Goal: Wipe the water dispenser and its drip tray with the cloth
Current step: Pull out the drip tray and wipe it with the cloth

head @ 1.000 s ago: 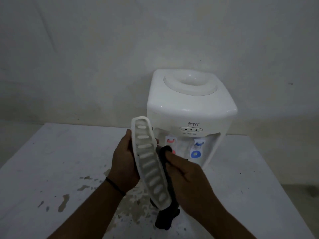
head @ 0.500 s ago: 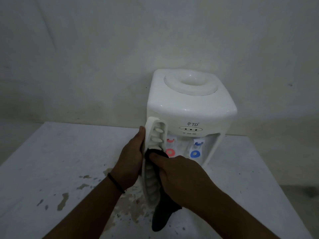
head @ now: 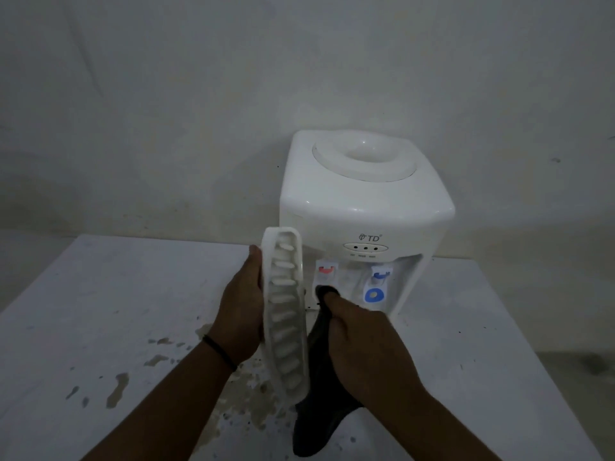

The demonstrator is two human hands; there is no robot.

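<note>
A white tabletop water dispenser (head: 362, 207) stands against the wall at the back of the table, with a red tap on the left and a blue tap on the right. My left hand (head: 241, 314) holds the white slotted drip tray (head: 284, 317) on edge in front of the dispenser, its slotted face turned to the right. My right hand (head: 359, 347) grips a dark cloth (head: 319, 414) just right of the tray. The cloth hangs down below both hands. Whether the cloth touches the tray I cannot tell.
The white table (head: 100, 311) has brown stains and chipped patches (head: 116, 387) near its front left and under my hands. A plain grey wall (head: 199, 111) stands right behind the dispenser. The table's right edge (head: 532, 361) drops to a grey floor.
My right hand with the cloth has slid off the tray's slotted face to its right side. The tray has turned slightly, so more of its slots show.
</note>
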